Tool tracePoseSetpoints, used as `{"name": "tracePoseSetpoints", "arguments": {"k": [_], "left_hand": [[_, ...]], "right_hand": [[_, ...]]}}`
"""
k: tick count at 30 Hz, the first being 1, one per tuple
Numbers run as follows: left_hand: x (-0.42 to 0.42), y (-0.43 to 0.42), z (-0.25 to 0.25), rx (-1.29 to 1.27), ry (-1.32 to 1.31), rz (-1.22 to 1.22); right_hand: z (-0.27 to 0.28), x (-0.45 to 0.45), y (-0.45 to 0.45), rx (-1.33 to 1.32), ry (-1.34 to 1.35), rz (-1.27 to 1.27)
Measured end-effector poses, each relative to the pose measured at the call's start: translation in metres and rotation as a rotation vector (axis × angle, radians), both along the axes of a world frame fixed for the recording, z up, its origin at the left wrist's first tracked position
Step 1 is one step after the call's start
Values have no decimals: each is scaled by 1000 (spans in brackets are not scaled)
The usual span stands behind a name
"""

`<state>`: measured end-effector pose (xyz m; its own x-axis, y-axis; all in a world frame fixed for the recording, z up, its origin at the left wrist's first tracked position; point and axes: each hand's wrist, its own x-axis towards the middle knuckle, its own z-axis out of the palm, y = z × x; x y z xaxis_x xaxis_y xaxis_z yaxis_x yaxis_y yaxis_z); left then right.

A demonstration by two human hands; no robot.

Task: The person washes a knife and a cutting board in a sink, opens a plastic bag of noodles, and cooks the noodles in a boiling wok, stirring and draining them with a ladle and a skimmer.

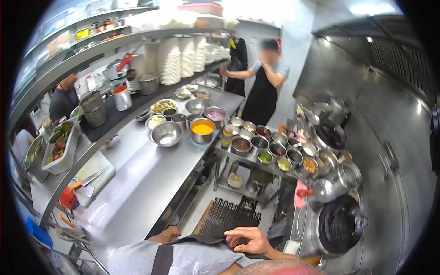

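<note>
My left hand (171,233) is low in the head view, by the near edge of the steel counter (137,183) and against my dark apron (201,239). Its fingers look curled closed, and whatever may be inside them is hidden. In front of my body, my right hand (251,240) hangs over the apron with fingers loosely bent and the thumb apart. Nothing shows between them. To its right stands a large black wok (340,224) on the stove. A black perforated floor mat (231,215) lies beyond my hands.
Knife (89,178) and white cutting board (103,172) lie on the left. Steel bowl (166,133) and pot of orange liquid (202,130) stand farther along the counter. Several ingredient pots surround a red sauce pot (263,132). A co-worker (262,87) stands at the back.
</note>
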<state>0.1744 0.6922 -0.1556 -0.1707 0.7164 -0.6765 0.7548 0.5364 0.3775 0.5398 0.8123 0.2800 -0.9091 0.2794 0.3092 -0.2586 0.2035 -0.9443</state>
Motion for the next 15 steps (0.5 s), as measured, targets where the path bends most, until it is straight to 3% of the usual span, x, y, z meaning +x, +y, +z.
{"name": "tracePoseSetpoints", "arguments": {"k": [4,7,9,13,15], "left_hand": [[-4,-29,28,85,-142,250],[3,-28,69,402,-223,427],[0,-23,79,475,-218,435],[-11,-16,168,669,-122,450],[-22,-21,185,721,-100,449]], "right_hand": [[8,-49,-13,23,-19,122],[12,-80,-25,21,-45,175],[14,-95,-33,13,-61,192],[14,-122,-44,-34,-135,265],[12,-132,-49,-8,-172,326]]}}
